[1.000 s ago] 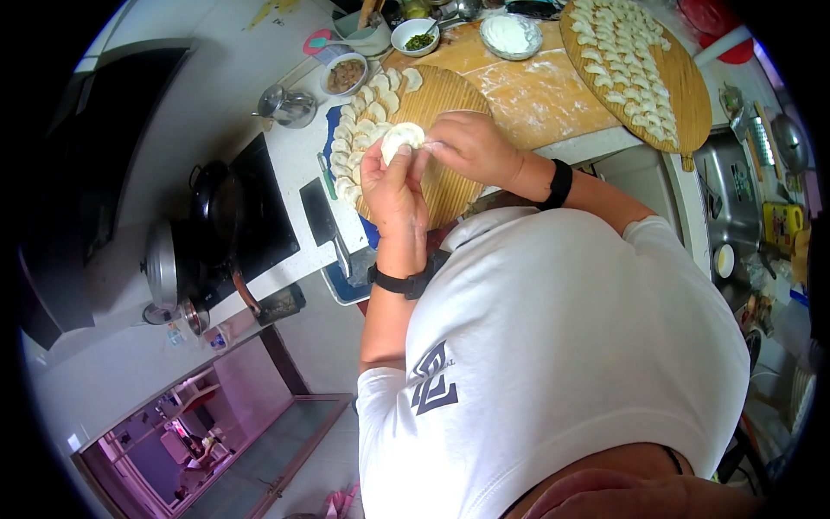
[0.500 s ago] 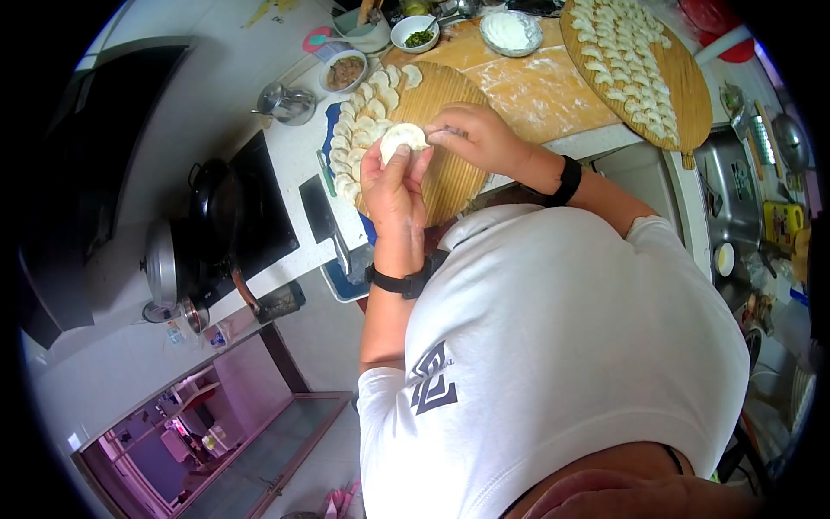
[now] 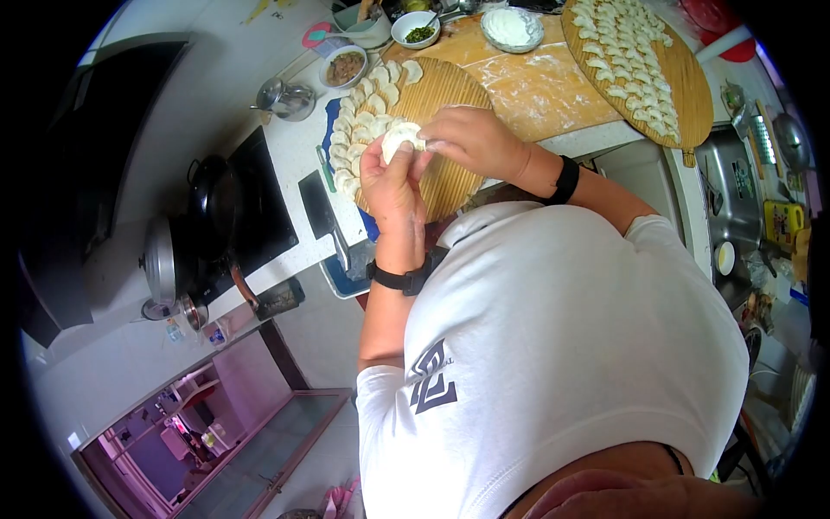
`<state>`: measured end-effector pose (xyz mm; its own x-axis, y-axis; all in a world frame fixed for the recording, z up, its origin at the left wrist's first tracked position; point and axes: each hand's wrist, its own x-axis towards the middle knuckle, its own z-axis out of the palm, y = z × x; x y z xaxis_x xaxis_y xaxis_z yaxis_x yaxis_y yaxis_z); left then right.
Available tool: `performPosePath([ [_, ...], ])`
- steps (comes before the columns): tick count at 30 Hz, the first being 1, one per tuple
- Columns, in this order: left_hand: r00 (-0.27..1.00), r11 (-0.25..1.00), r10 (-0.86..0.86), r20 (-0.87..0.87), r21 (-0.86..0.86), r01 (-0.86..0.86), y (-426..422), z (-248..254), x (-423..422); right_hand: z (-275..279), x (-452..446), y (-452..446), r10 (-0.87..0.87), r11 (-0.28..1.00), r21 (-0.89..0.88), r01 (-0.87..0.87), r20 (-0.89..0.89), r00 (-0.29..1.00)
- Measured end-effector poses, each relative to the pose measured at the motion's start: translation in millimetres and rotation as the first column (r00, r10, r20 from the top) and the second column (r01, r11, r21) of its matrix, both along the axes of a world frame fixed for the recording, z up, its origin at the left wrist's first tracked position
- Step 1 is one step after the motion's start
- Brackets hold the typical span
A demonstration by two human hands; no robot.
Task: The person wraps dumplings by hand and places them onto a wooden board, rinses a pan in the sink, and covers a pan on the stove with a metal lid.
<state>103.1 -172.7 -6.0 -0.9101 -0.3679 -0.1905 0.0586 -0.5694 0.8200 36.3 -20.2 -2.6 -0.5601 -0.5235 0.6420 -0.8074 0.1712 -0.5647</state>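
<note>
My left hand (image 3: pixel 393 180) holds a pale dough dumpling (image 3: pixel 399 137) upright, with the thumb on its near face and the fingers behind. My right hand (image 3: pixel 471 141) meets it from the right, fingertips pinching its edge. Its curled fingers hide whether anything else is in the palm. Beneath both hands lies a round wooden board (image 3: pixel 454 86). Rows of folded dumplings (image 3: pixel 350 138) cover the board's left side, close to my left hand.
A cleaver (image 3: pixel 318 208) lies left of my left wrist. Beyond the board stand a bowl of filling (image 3: pixel 344 67), a bowl of chopped greens (image 3: pixel 417 33) and a flour bowl (image 3: pixel 512 30). A second board (image 3: pixel 692 117) carries many dumplings. The stove (image 3: pixel 259 199) is at left.
My right hand has shifted slightly left, its fingertips now on the dumpling's edge. My left hand keeps nearly the same place.
</note>
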Motion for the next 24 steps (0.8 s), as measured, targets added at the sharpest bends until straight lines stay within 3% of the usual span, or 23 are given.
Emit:
performPosePath([
  [6, 0.999, 1.0, -0.005, 0.039, -0.011, 0.006, 3.8, 4.7, 1.9, -4.6, -1.1, 0.1, 0.055, 0.999, -0.001, -0.055, -0.075, 0.996],
  [17, 0.999, 0.999, -0.038, 0.023, -0.017, 0.038, 7.7, 5.6, 2.6, 2.4, 3.6, -1.6, 0.037, 0.999, -0.03, -0.034, 0.092, 0.995],
  [24, 0.997, 0.998, -0.06, 0.052, -0.013, 0.061, 6.5, 4.9, 2.2, -0.8, 1.8, 0.2, 0.047, 0.998, -0.047, -0.045, 0.058, 0.997],
])
